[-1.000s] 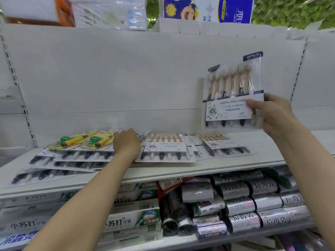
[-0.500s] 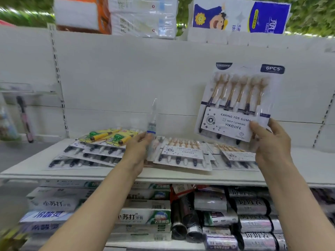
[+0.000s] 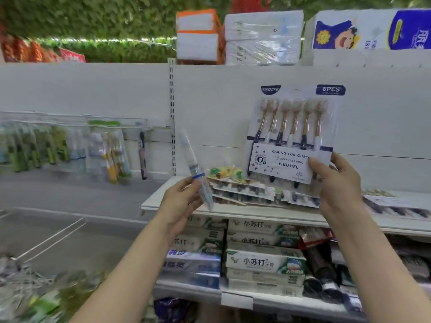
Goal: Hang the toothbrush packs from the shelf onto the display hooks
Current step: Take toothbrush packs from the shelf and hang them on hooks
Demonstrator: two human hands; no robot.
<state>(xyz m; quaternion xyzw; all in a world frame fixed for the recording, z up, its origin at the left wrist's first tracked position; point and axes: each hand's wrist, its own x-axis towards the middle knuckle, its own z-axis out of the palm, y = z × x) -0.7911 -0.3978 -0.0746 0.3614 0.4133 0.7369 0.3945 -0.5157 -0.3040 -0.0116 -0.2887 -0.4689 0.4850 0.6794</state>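
My right hand (image 3: pixel 335 180) grips the lower right corner of a clear six-brush toothbrush pack (image 3: pixel 292 134) with a white label, held upright in front of the white back panel. My left hand (image 3: pixel 182 201) holds a narrow pack (image 3: pixel 197 169) seen edge-on, tilted, above the shelf's left end. More toothbrush packs (image 3: pixel 242 185) lie stacked flat on the white shelf (image 3: pixel 233 212) between my hands. The display hooks (image 3: pixel 74 120) stick out from the wall at the left, blurred, with several packs hanging (image 3: pixel 109 152) on them.
Toothpaste boxes (image 3: pixel 263 259) and dark rolls (image 3: pixel 324 269) fill the shelves below. Tissue packages (image 3: pixel 261 36) sit on top of the unit. A slotted upright rail (image 3: pixel 172 113) divides the hook bay from the shelf bay. Blurred goods lie at the lower left.
The view has swung left, bringing the hook bay into sight. My left hand lifted the narrow pack off the shelf and carried it left; my right hand keeps the six-brush pack raised.
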